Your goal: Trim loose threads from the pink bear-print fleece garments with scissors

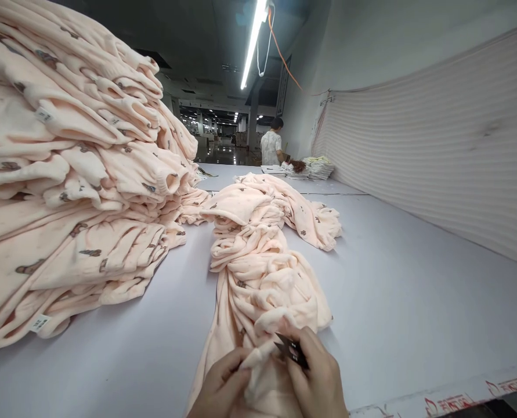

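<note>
Pinching a narrow end of the pink fabric point(279, 284) between thumb and fingers of the left hand point(226, 377). Clamping the right hand point(319, 371) around black snips point(292, 350), pointing the blades leftward, right by that pinched end; not being able to tell whether cutting into it. Showing red lettering point(454, 403) along the near edge of the tabletop point(397, 290), at right. Lying on the tabletop under and ahead of both hands, bunching into thick folds. Having a tall pile of similar printed garments point(67, 174) on the left, showing small white labels point(39, 323). Spreading off rightward past the folds in a sleeve-like length point(310, 223). Facing a striped sheet point(436, 133) along the right side. Looking farther, finding pale stacks point(319, 168) at the far end, and beside them a person point(271, 145) in a light top, turning away.
</note>
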`<action>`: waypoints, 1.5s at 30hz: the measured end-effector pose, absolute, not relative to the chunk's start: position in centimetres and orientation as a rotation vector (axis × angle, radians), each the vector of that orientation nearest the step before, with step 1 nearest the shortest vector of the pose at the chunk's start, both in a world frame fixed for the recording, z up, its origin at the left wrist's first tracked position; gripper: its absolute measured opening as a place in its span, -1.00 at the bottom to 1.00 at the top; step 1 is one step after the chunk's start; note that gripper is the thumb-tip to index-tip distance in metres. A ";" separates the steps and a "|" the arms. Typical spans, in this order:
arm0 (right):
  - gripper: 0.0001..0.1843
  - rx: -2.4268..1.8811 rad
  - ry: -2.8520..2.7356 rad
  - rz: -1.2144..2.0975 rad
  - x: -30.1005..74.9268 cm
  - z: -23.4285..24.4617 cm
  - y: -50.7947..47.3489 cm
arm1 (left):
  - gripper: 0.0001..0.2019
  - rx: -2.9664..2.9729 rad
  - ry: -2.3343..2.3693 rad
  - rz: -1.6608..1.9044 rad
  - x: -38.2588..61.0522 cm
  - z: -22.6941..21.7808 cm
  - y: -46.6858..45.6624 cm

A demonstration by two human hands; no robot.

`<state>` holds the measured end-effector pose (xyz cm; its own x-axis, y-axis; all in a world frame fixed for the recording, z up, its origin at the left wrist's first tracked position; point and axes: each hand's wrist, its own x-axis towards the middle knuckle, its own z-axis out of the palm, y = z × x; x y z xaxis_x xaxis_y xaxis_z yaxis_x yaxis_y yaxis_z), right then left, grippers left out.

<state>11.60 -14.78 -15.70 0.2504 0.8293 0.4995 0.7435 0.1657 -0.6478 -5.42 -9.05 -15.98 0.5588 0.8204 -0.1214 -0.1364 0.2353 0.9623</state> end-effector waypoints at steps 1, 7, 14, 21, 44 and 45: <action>-0.70 -1.606 -1.481 0.097 11.7 -15.5 -14.3 | -0.86 1.066 0.694 0.675 -5.4 -15.5 -8.7; -0.95 -1.702 -1.583 0.226 12.4 -14.6 -14.5 | -0.76 0.738 0.505 0.619 -4.6 -12.9 -7.8; -0.81 -1.706 -1.772 0.129 12.2 -13.4 -15.6 | -0.72 0.736 0.402 0.607 -4.5 -12.6 -7.7; -0.84 -1.666 -1.730 0.304 12.5 -13.2 -15.2 | -0.64 0.810 0.374 0.528 -4.6 -11.6 -7.5; -0.74 -1.716 -1.841 -0.281 11.8 -13.4 -16.1 | -0.32 1.029 0.360 0.401 -4.8 -11.8 -6.3; -0.75 -1.718 -1.825 -0.237 11.9 -13.3 -16.1 | -0.32 1.061 0.353 0.393 -4.8 -11.7 -6.0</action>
<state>11.92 -16.13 -13.32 0.0318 0.8412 0.5397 0.9510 0.1407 -0.2752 -4.80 -6.05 -11.66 0.8761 0.4735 -0.0911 -0.1404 0.4313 0.8912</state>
